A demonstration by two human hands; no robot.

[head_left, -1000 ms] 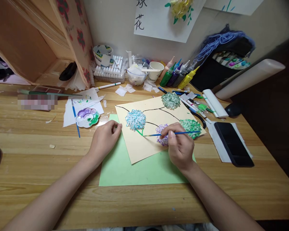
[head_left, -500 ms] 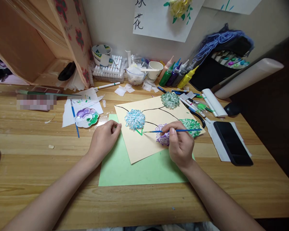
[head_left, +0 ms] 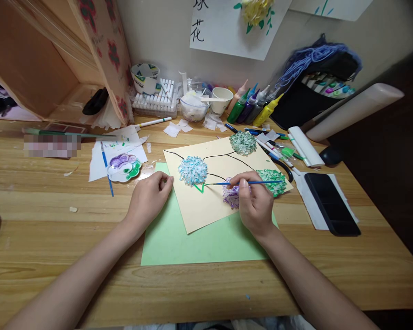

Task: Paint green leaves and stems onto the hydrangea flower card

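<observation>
My right hand [head_left: 256, 201] is closed round a thin blue paintbrush [head_left: 266, 182], its tip beside a green V-shaped stroke [head_left: 200, 189] on the cream paper [head_left: 196, 211]. Above that stroke is a fluffy blue-and-white flower [head_left: 192, 171]. A purple-and-white flower [head_left: 231, 195] is partly hidden behind my right hand. Two green flowers, one at the top [head_left: 243, 143] and one at the right [head_left: 271, 181], are also on the paper, with thin black lines between flowers. My left hand [head_left: 149, 195], fingers curled together, grips the paper's left edge. Green paper [head_left: 206, 247] lies underneath.
To the left, a flower-shaped palette [head_left: 124, 167] with purple and green paint sits on white paper beside another blue brush [head_left: 106, 169]. Paint bottles [head_left: 241, 109], a paper cup [head_left: 221, 101] and markers [head_left: 158, 98] line the back. A phone [head_left: 332, 204] lies at right.
The brush tip has shifted slightly up and right along the green stroke, and my right hand has moved a little left and up. My left hand has stayed put.
</observation>
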